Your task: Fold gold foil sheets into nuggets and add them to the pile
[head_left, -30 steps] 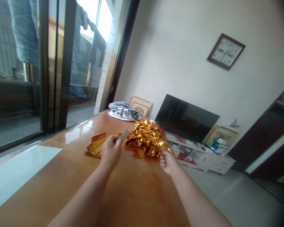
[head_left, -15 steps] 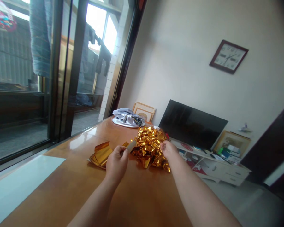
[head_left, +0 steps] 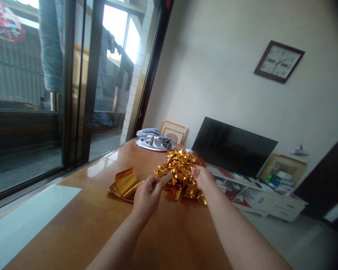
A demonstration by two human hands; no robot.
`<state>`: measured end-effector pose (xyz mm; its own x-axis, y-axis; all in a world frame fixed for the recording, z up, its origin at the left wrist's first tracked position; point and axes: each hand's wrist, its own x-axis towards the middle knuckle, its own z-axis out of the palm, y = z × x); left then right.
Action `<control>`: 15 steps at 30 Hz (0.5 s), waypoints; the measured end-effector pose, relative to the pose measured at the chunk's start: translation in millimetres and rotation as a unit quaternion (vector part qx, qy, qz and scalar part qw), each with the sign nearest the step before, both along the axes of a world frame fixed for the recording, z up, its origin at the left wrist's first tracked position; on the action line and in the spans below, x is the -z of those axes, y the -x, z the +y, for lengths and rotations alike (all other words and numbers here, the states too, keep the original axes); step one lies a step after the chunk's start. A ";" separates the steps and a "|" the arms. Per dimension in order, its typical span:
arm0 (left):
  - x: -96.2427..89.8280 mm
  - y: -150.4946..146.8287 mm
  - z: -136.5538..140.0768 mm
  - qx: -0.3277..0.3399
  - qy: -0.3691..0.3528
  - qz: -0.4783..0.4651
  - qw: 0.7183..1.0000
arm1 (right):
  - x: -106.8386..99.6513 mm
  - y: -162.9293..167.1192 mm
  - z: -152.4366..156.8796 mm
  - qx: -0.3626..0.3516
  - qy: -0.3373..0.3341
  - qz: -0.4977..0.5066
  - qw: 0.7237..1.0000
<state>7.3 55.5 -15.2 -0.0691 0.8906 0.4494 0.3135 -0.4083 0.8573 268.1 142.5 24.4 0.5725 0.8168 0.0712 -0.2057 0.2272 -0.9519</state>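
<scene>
My left hand (head_left: 148, 195) is closed on a pale, flat strip (head_left: 166, 179), apparently paper, which points toward the heap. Just left of that hand lies a small stack of gold foil paper sheets (head_left: 126, 183), the top one curling up. In front of both hands is a heap of folded gold foil pieces (head_left: 183, 170) on the wooden table (head_left: 169, 232). At the heap's right side is my right hand (head_left: 203, 178), its fingers curled. Whether anything is between those fingers cannot be made out.
Folded clothes (head_left: 154, 140) and framed pictures (head_left: 173, 131) are at the table's far end. A pale sheet (head_left: 39, 221) lies along the left edge, beside the glass doors (head_left: 76, 93). Beyond the table stand a television (head_left: 232, 148) and a white cabinet (head_left: 281, 208).
The left hand and the pale strip have shifted right, so the strip now overlaps the heap's lower left in view. The right hand stays at the heap's right side. The view has turned slightly.
</scene>
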 end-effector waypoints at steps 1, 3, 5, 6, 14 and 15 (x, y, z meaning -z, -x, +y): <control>-0.7 -0.8 -1.3 0.012 -0.003 -0.001 1.000 | 1.1 2.8 -10.3 -0.003 0.010 -0.006 1.000; -3.0 -2.8 -5.4 0.044 -0.009 -0.004 0.999 | 3.1 9.0 -34.1 -0.021 0.019 -0.026 0.999; -6.2 -5.4 -11.1 0.092 -0.009 -0.006 0.996 | 5.2 15.2 -61.2 -0.050 0.023 -0.054 0.997; -8.0 -7.0 -14.3 0.121 -0.005 -0.011 0.993 | 6.2 18.2 -75.3 -0.064 0.026 -0.068 0.995; -15.3 -21.1 -29.4 0.333 0.146 -0.197 0.910 | 4.0 28.8 -172.1 -0.258 0.015 -0.251 0.933; -15.0 -22.1 -29.8 0.343 0.161 -0.217 0.900 | 4.2 28.1 -180.1 -0.277 0.017 -0.243 0.930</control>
<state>29.4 25.7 -0.2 0.4390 0.8703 0.2230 -0.3107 -0.0859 0.9466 240.0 -37.7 20.2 -0.0285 0.9833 0.1795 0.1741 0.1818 -0.9678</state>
